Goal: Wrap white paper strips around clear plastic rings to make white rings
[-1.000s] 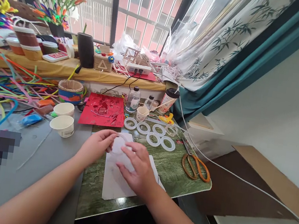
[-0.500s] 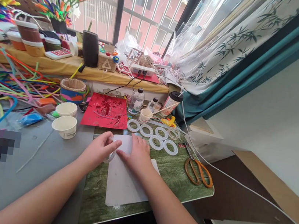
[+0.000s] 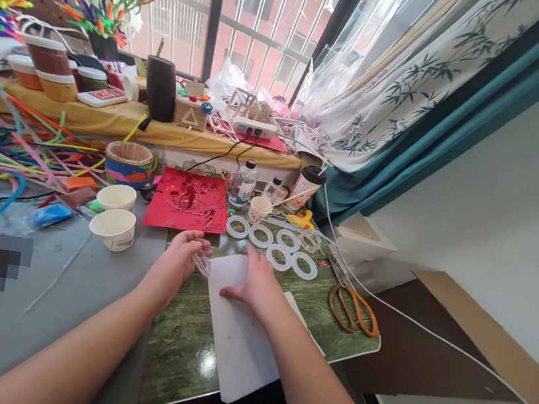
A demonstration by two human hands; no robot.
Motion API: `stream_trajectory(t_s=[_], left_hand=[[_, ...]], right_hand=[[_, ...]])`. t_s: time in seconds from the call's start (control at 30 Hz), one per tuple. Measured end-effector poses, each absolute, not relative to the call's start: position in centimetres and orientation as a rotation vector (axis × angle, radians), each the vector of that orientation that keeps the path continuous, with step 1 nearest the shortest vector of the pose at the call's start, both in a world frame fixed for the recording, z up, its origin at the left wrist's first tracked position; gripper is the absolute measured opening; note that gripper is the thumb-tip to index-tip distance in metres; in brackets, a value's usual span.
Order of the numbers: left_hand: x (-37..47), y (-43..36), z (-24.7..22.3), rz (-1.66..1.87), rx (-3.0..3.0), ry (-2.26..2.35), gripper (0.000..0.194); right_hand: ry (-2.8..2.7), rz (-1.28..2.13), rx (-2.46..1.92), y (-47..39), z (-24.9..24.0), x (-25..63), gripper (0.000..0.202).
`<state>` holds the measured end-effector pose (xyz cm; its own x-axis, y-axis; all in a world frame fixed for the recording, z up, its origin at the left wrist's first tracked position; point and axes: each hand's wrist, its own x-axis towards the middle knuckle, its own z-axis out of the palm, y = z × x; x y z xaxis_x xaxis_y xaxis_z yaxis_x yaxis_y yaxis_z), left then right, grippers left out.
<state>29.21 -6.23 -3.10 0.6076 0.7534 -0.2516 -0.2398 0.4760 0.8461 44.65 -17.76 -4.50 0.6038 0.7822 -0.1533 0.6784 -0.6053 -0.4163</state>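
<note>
My left hand (image 3: 180, 263) has a translucent ring (image 3: 201, 262) between its thumb and fingers, tilted on edge beside the paper's upper left corner. A white sheet of paper (image 3: 242, 342) lies aslant on the green tabletop, its lower end reaching past the front edge. My right hand (image 3: 258, 284) grips the sheet at its far right side, thumb on top; the fingertips are partly hidden. Under my right forearm, another piece of white paper (image 3: 301, 313) shows in part. Beyond my hands lie several more translucent rings (image 3: 278, 257), flat on the table.
Orange-handled scissors (image 3: 353, 309) lie at right. A red sheet (image 3: 189, 201) with scraps, paper cups (image 3: 112, 228), a small cup (image 3: 260, 209), a bottle (image 3: 244, 183) and a yellow glue gun (image 3: 302, 219) stand or lie farther back. A white cable (image 3: 413, 324) crosses the right side.
My right hand has moved right, and the paper has turned and slid right and toward me with it. My left hand has drawn slightly left with the ring, its fingers loosened somewhat.
</note>
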Motion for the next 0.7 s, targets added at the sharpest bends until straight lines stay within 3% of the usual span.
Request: stream_trajectory(t_s=[0.1, 0.3, 0.5, 0.6, 0.7], left_hand=[[29.0, -6.1, -3.2, 0.71, 0.923, 0.625, 0.043], [28.8, -6.6, -3.1, 0.617, 0.899, 0.559, 0.044], [29.0, -6.8, -2.9, 0.599, 0.825, 0.564, 0.043], [28.8, -6.6, -2.5, 0.611, 0.824, 0.566, 0.044], [28.6, -6.5, -2.2, 0.647, 0.819, 0.566, 0.045]], right_hand=[[-1.149, 0.55, -2.438, -17.7, -4.8, 45.0, 0.126], [-1.17, 0.588, -2.274, -18.5, -4.0, 45.4, 0.075], [-0.976, 0.739, -1.938, -19.9, -2.7, 46.8, 0.08], [-0.886, 0.837, -1.672, -21.2, -0.4, 47.8, 0.07], [-0.882, 0.695, -1.623, -23.3, 3.6, 48.4, 0.06]])
